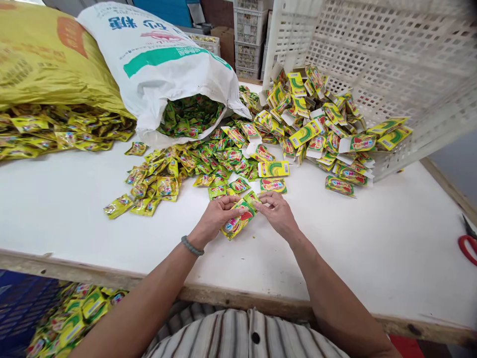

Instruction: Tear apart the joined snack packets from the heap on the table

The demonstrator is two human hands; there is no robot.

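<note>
My left hand (215,218) grips a small printed candy box (234,224), tilted just above the white table, with the thumb across its front. At the box's upper right end my right hand (278,213) pinches a green candy packet (252,197); how far the packet sits inside the box I cannot tell. Just beyond my hands lies a heap of green packets (227,159), with yellow packets (164,186) to its left. Several similar boxes (274,169) lie flat beside the heap.
A white sack (175,69) spills green packets; a yellow sack (48,59) lies left of it over more packets. A tipped white crate (357,54) pours out boxes (309,134). Red-handled scissors (467,246) lie far right. Below the table edge stands a blue crate (22,308) beside filled boxes.
</note>
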